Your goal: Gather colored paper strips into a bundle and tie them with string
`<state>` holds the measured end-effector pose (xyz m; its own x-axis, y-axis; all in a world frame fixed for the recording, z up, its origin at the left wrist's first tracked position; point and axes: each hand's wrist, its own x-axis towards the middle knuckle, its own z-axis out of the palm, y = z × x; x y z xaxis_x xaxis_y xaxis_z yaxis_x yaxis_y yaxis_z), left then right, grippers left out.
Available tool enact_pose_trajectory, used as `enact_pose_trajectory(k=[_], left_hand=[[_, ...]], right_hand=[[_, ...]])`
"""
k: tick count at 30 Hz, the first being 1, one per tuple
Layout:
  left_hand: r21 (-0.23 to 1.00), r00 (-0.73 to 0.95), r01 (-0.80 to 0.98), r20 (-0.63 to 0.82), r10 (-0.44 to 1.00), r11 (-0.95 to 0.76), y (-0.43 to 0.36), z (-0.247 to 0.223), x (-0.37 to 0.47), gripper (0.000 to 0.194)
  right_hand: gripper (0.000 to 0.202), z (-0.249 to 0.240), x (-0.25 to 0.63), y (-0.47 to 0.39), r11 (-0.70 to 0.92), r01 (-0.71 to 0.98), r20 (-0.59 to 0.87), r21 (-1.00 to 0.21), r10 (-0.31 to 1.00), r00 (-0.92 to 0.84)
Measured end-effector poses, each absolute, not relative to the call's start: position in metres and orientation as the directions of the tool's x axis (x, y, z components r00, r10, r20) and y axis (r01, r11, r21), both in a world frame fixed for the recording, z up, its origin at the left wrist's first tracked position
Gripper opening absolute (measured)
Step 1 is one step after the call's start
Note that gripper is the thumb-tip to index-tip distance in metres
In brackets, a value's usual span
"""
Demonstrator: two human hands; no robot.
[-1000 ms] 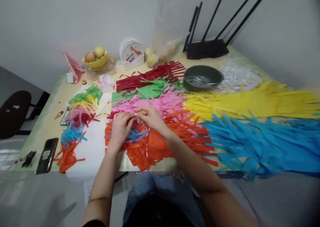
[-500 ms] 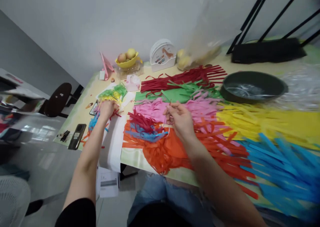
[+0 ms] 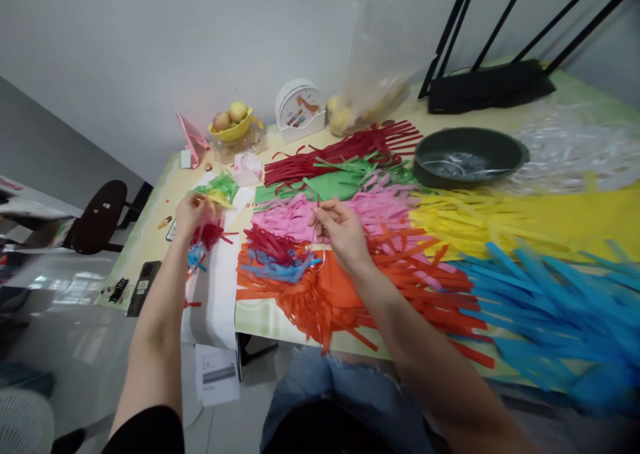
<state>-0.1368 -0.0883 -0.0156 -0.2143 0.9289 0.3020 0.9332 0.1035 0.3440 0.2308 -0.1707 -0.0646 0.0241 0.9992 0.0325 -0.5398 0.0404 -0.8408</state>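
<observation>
Left hand point(image 3: 193, 215): at our little paper bunches point(image 3: 211, 233); we can't tell its grip.
Right hand point(image 3: 343, 231): we pinch thin string point(image 3: 313, 238).

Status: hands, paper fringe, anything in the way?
Left hand at small tassels, partly hiding them. Right hand pinching thin item above pink fringe. Dark bowl apart from both hands.

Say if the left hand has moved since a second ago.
Yes, leftward: the left hand went from right of the yellow bowl to left of it.
</observation>
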Motion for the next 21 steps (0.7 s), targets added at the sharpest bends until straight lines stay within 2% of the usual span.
enact_pose_trajectory(k=[3,6,8,10,13,16,18,21], left_hand=[[0.522,-0.346,0.849,0.421,0.838,0.088,-0.098,0.014,-0.151,0.017],[0.664,-0.455,0.748,0.535,0.712,-0.021,-0.113,0.043,-0.161,0.015],[0.713,-0.491,0.692,0.581,0.649,-0.115,-0.123,0.058,-0.161,0.021],[0.731,-0.466,0.659,0.582,0.667,-0.179,-0.132,0.064,-0.154,0.026],[0.758,-0.343,0.628,0.472,0.812,-0.175,-0.143,0.055,-0.131,0.033],[0.836,-0.221,0.545,0.221,0.950,-0.068,-0.151,0.036,-0.105,0.041],[0.886,-0.171,0.463,0.104,0.980,-0.013,-0.157,0.026,-0.091,0.046],[0.919,-0.163,0.395,0.077,0.984,-0.006,-0.169,0.019,-0.077,0.042]], right_hand=[[0.040,-0.064,0.230,-0.172,0.031,-0.535,0.024,-0.844,1.000,0.019],[0.039,-0.063,0.229,-0.173,0.020,-0.524,0.014,-0.851,1.000,0.015],[0.040,-0.063,0.229,-0.173,0.017,-0.508,0.013,-0.861,1.000,0.011],[0.040,-0.063,0.229,-0.174,0.013,-0.492,0.013,-0.870,1.000,0.005],[0.042,-0.062,0.229,-0.175,-0.003,-0.478,0.004,-0.878,1.000,-0.014],[0.044,-0.060,0.229,-0.175,-0.016,-0.458,0.002,-0.889,0.999,-0.039],[0.045,-0.060,0.230,-0.175,-0.010,-0.442,0.010,-0.897,0.999,-0.043],[0.044,-0.063,0.230,-0.173,0.005,-0.410,0.026,-0.912,0.999,-0.047]])
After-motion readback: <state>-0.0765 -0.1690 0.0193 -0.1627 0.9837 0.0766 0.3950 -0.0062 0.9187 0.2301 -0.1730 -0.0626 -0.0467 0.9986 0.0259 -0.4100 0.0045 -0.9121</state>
